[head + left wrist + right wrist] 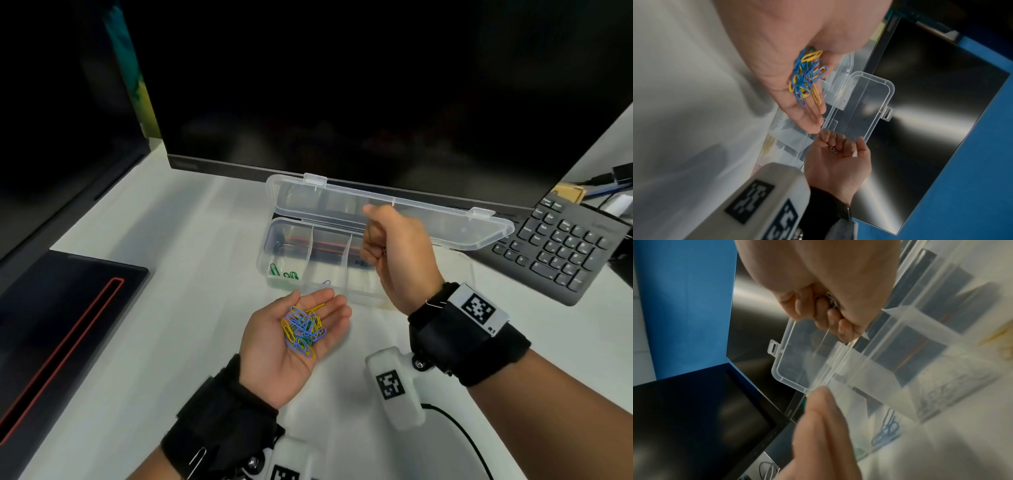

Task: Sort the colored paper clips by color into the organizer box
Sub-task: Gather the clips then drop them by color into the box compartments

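Note:
My left hand [270,356] lies palm up in front of the box and cradles a pile of blue, yellow and green paper clips [303,329], also seen on the palm [807,78] in the left wrist view. The clear organizer box [274,240] stands open, its lid [342,202] leaning back. Green clips [284,272] lie in its left compartment and a blue clip [326,283] in the one beside it. My right hand [394,246] hovers over the middle compartments, fingers curled round a few small silvery clips [833,149].
A dark monitor [342,102] stands right behind the box. A black keyboard [561,246] lies at the right, a closed laptop [61,325] at the left. A black cable [462,442] runs along the white desk near my right wrist.

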The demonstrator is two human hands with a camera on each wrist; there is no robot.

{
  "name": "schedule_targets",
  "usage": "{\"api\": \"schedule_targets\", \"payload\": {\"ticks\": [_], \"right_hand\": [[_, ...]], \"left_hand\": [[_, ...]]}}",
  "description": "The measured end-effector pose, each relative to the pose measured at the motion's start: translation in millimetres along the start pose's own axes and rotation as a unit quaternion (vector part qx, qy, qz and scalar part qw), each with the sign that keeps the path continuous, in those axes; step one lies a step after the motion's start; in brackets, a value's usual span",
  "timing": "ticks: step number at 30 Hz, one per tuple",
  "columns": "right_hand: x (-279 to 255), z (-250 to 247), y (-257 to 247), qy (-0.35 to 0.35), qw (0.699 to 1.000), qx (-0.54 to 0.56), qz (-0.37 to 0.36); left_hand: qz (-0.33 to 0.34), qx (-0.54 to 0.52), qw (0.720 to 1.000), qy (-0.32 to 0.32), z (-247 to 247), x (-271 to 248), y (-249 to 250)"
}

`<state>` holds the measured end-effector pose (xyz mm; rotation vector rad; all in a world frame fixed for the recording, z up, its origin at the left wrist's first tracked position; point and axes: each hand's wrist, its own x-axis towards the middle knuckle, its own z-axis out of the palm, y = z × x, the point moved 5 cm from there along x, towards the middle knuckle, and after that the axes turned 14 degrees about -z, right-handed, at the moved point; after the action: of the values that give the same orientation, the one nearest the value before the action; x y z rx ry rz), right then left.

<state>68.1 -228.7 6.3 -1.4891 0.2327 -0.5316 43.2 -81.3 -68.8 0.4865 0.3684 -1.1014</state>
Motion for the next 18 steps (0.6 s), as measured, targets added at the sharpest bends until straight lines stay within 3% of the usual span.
{"api": "schedule_targets", "payload": {"ticks": [3, 11, 18], "right_hand": [[-0.5, -2.7, 5.9, -0.017, 0.999, -0.02, 0.026], [5.4, -2.2, 1.2, -0.024, 0.995, -0.099, -0.006], [2.3, -6.1, -2.9, -0.021, 0.996, -0.087, -0.007]], "left_hand": [[-0.001, 0.003, 1.0, 0.0, 0.7, 0.1, 0.3], [0.0, -0.001, 1.0, 0.003, 1.4, -0.3, -0.1], [0.0, 0.0, 1.0, 0.002, 1.0, -0.3, 0.0]]}}
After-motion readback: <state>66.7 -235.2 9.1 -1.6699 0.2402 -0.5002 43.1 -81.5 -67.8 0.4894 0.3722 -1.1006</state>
